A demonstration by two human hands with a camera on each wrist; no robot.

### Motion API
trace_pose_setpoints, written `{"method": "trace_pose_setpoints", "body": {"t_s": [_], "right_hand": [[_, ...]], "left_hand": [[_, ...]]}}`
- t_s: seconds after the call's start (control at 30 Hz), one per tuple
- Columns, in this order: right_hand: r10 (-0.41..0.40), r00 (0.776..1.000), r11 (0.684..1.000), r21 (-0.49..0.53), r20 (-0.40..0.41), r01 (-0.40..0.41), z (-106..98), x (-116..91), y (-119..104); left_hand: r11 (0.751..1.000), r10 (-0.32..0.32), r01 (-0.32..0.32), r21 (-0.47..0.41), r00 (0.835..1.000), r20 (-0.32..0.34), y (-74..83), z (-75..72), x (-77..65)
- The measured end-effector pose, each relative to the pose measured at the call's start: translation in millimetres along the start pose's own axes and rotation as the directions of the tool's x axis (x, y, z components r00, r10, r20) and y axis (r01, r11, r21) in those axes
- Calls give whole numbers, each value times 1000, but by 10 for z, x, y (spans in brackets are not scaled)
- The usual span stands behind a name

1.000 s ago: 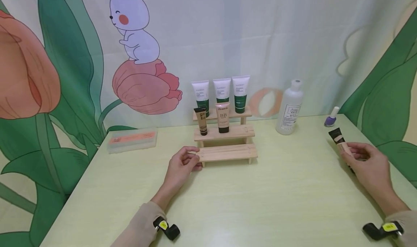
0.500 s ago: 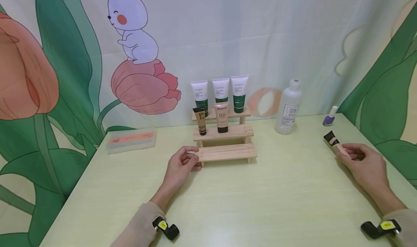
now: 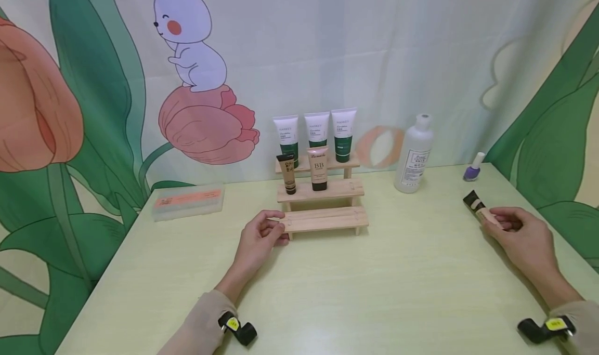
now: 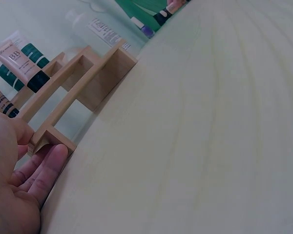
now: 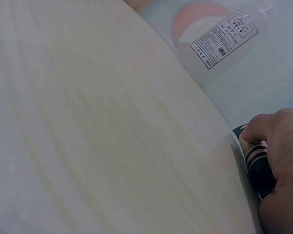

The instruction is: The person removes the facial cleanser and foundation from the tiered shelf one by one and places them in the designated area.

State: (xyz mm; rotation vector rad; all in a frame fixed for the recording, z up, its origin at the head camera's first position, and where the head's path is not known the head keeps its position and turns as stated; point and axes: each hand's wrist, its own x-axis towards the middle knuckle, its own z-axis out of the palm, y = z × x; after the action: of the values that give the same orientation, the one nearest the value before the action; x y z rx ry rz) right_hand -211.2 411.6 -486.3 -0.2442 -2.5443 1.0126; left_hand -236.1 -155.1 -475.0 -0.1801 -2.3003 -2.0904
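Gripping the wooden rack (image 3: 342,189) by the left end of its lowest step (image 3: 325,221) with the left hand (image 3: 257,238), and pinching the beige-and-black tube (image 3: 486,216) in the right hand (image 3: 525,236), low at the right side of the surface (image 3: 374,292), near the purple bottle (image 3: 472,173) and well apart from the rack. Hard to tell, with so much covered by fingers, whether touching the surface or just above it. Liable to slip or roll if pinched too lightly. Could upset the purple bottle through a careless push forward, or clip the white bottle (image 3: 414,160), farther back between rack and tube, on too wide a swing leftward. Worst, probably, from a tug on the step: perhaps enough of a jolt to topple the black-and-gold tube (image 3: 289,175) and pink BB tube (image 3: 319,169) from narrow caps, or the white-and-green tubes (image 3: 343,136) behind.
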Motion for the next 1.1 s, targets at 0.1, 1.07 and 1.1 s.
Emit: {"method": "trace_pose_setpoints", "body": {"t_s": [0.1, 1.07, 1.1], "right_hand": [[-1, 1000, 1000, -5, -1, 1, 0, -2, -1], [25, 986, 982, 186, -162, 6, -45, 10, -111], [22, 984, 980, 199, -175, 13, -49, 16, -137]], "left_hand": [[1000, 0, 0, -5, 1000, 1, -8, -2, -2], [1000, -7, 7, -5, 1000, 4, 4, -4, 4], [1000, -7, 7, -4, 1000, 4, 4, -4, 4]]}}
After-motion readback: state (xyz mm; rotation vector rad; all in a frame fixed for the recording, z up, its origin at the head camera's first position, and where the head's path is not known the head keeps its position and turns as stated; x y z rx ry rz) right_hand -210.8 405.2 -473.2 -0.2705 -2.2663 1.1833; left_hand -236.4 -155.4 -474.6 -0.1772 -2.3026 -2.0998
